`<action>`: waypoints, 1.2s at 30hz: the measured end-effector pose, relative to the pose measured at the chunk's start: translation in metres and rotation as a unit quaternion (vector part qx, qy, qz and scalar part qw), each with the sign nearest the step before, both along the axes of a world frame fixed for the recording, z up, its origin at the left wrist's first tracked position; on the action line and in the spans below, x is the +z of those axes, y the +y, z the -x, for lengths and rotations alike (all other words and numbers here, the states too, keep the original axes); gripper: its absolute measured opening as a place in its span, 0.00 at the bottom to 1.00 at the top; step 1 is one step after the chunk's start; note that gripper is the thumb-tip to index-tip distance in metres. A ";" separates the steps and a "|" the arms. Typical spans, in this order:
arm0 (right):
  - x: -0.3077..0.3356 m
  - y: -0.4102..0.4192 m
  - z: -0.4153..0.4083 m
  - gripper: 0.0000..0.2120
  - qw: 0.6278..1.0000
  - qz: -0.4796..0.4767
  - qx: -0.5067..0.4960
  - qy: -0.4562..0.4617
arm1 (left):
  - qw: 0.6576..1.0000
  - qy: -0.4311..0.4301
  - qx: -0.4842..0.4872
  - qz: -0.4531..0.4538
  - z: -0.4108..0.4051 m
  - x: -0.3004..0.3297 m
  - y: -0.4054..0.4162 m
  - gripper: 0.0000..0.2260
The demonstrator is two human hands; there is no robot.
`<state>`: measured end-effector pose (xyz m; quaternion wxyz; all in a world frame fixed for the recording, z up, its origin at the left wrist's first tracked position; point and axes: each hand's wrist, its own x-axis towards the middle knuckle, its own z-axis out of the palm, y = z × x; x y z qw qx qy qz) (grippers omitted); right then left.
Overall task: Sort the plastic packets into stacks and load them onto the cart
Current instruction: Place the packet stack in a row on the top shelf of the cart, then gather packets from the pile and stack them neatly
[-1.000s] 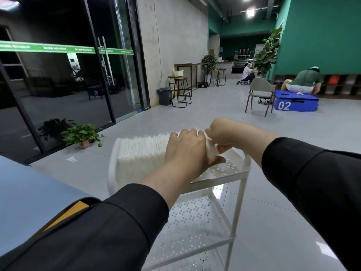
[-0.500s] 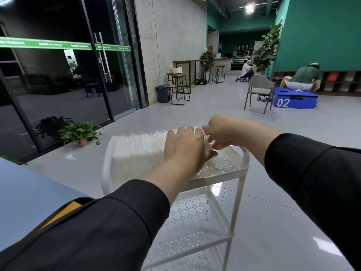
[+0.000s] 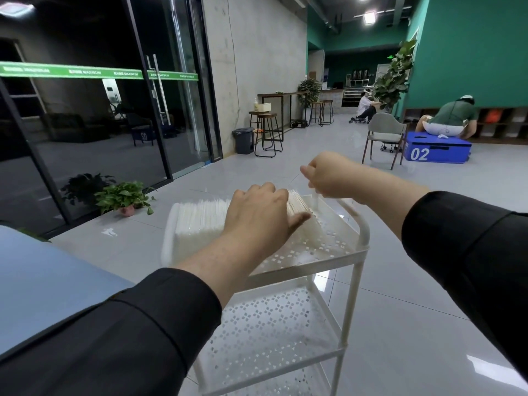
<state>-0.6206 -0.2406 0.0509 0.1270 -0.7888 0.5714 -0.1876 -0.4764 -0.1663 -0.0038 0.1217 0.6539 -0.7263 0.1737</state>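
Observation:
A long row of white plastic packets (image 3: 200, 221) stands on edge in the top tray of the white perforated cart (image 3: 328, 247). My left hand (image 3: 257, 212) lies over the right end of the row, fingers curled down its far side and thumb against the end packet. My right hand (image 3: 328, 175) hovers a little above the tray's far right corner with its fingers curled together. A thin white sliver shows just under it; I cannot tell whether the hand holds it. The cart's lower shelves (image 3: 265, 332) hold nothing visible.
A blue table surface (image 3: 43, 281) is at my left. A potted plant (image 3: 125, 197) sits by the glass doors. Farther off are a grey chair (image 3: 385, 138), a blue box marked 02 (image 3: 437, 151), stools, a bin and two people on the floor.
My right hand has lifted off the end of the packet row and moved up and right. My left hand stays on the row, and the view has shifted closer.

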 end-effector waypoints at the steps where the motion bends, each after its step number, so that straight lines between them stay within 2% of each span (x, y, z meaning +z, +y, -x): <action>1: 0.006 0.002 -0.001 0.21 1.000 0.017 0.007 -0.009 | 1.000 0.010 -0.001 0.003 -0.007 0.005 0.006 0.27; 5: 0.024 0.025 -0.024 0.19 0.993 0.069 0.086 -0.045 | 0.998 0.046 0.027 0.026 -0.049 0.026 0.038 0.22; 11: 0.037 0.093 -0.113 0.14 0.964 0.136 0.223 -0.058 | 0.986 0.056 0.152 0.047 -0.156 0.046 0.127 0.21; 15: 0.037 0.165 -0.203 0.14 0.935 0.120 0.330 -0.052 | 0.962 0.077 0.257 0.061 -0.245 0.045 0.225 0.21; 19: 0.016 0.243 -0.306 0.14 0.900 0.083 0.427 -0.031 | 0.917 0.108 0.379 0.064 -0.326 0.030 0.342 0.20; 25: -0.031 0.353 -0.446 0.22 0.834 0.050 0.548 0.044 | 0.833 0.128 0.537 0.044 -0.420 -0.007 0.509 0.19; 28: -0.054 0.395 -0.502 0.28 0.805 0.034 0.589 0.060 | 0.797 0.150 0.582 0.052 -0.452 -0.023 0.559 0.20; 32: -0.074 0.430 -0.557 0.40 0.771 0.006 0.628 0.109 | 0.778 0.174 0.601 0.046 -0.487 -0.035 0.582 0.21; 36: -0.093 0.446 -0.591 0.50 0.777 -0.041 0.613 0.137 | 0.769 0.216 0.599 0.053 -0.509 -0.054 0.586 0.22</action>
